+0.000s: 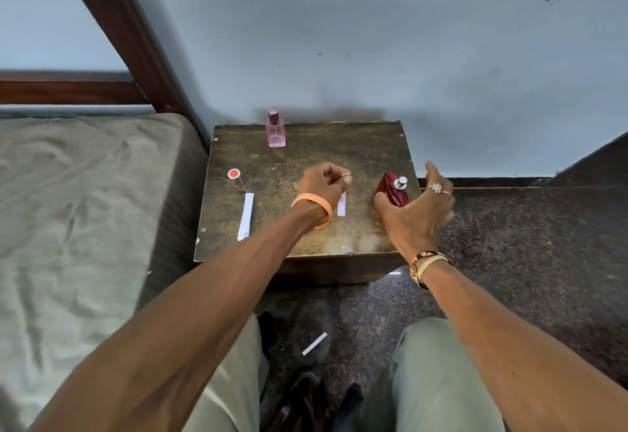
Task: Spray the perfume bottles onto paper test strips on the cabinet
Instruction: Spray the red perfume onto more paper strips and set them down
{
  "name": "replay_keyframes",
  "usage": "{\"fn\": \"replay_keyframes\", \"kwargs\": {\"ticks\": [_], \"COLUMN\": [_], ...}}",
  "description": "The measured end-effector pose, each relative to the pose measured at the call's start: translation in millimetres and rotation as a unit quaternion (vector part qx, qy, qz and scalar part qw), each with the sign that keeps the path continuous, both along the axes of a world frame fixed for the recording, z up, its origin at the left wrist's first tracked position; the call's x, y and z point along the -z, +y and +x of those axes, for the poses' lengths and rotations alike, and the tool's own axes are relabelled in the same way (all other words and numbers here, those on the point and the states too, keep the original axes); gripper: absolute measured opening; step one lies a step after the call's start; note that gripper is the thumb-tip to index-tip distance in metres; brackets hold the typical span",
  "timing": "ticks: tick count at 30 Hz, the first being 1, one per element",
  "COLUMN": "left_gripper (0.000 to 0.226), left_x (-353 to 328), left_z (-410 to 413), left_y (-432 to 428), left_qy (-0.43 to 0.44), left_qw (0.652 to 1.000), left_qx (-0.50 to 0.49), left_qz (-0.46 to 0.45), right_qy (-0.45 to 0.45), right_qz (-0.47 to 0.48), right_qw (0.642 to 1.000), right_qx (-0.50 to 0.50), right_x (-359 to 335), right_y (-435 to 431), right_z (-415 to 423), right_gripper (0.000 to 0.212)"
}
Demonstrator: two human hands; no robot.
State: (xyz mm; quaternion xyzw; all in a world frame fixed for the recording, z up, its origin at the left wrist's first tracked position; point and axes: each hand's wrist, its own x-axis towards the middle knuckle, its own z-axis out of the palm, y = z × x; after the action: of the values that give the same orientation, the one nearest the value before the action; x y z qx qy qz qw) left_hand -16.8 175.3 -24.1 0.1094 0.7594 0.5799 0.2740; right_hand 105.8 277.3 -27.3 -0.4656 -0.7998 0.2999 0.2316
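Observed from beside the seated person. Grey wall (373, 40) behind, scuffed; bed (78, 193) with olive sheet to the person's left, dark wood frame (112, 23) rising at its head. Dark speckled floor (526, 244) to the right and under the knees. Small brown cabinet (306, 237), top worn and mottled, stands against the wall between bed and open floor. Right hand (416, 214) is at the cabinet's right edge, fingers spread and open, curved around the red perfume bottle (390, 190) without closing on it; thumb lies just at the bottle's near-left side, the other fingers are out to its right, blurred. Whether the palm touches the glass cannot be told. The bottle stands on the cabinet top, silver spray nozzle uncovered, tilt uncertain. Left hand (323, 183), orange band on the wrist, is above the middle of the cabinet, fingers curled together and pinched on the upper end of a white paper strip (342, 203), which hangs down toward the top just left of the red bottle. Pink perfume bottle (276, 129) upright at the back edge, capped, well apart from both hands. Small bottle with a red cap (235, 178) near the left edge; a second white strip (246, 215) lies flat just in front of it. A third strip (315, 343) lies on the floor between the knees.
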Motion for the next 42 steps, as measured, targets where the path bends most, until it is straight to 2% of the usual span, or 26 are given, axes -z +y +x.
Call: {"fn": "replay_keyframes", "kwargs": {"ticks": [2,6,10,15,20,25,29,32,36,42], "left_gripper": [0.015,0.017,0.016,0.016,0.013,0.010,0.014,0.014,0.012,0.007], "left_x": [-7.8,-20.2,-16.6,5.1,40.0,54.7,50.5,49.8,44.3,11.9], "left_z": [-15.3,-49.9,-83.9,-108.3,-123.0,-134.8,-136.6,-136.2,-133.6,-121.0], "left_y": [-20.0,-69.8,-121.6,-161.1,-168.3,-162.8,-157.4,-156.4,-159.6,-150.2], "left_qy": [0.013,0.015,0.003,-0.022,-0.082,-0.105,-0.127,-0.130,-0.139,-0.161], "left_qw": [1.000,0.993,0.975,0.959,0.960,0.963,0.964,0.966,0.965,0.966], "left_qx": [-0.024,-0.115,-0.218,-0.284,-0.268,-0.247,-0.233,-0.223,-0.221,-0.187], "left_qz": [0.001,0.028,0.028,-0.002,-0.006,0.003,0.029,0.033,0.036,0.081], "right_qy": [0.037,0.081,0.053,-0.019,-0.051,-0.110,-0.145,-0.131,-0.101,-0.058], "right_qz": [0.065,0.134,0.062,-0.028,-0.085,-0.064,-0.050,-0.048,-0.041,-0.070], "right_qw": [0.997,0.981,0.972,0.940,0.936,0.926,0.913,0.909,0.923,0.937], "right_qx": [-0.013,-0.115,-0.221,-0.339,-0.337,-0.356,-0.379,-0.393,-0.370,-0.338], "right_x": [-11.2,-22.7,-28.0,-9.3,7.7,23.1,28.6,31.6,30.3,7.5], "right_y": [-12.0,-45.3,-81.2,-116.8,-138.7,-142.4,-143.8,-148.5,-151.6,-141.9], "right_z": [0.0,-22.5,-59.3,-112.0,-156.3,-187.7,-197.8,-199.8,-198.7,-176.6], "right_gripper": [0.080,0.053,0.038,0.035,0.042,0.054,0.053,0.041,0.024,0.030]}}
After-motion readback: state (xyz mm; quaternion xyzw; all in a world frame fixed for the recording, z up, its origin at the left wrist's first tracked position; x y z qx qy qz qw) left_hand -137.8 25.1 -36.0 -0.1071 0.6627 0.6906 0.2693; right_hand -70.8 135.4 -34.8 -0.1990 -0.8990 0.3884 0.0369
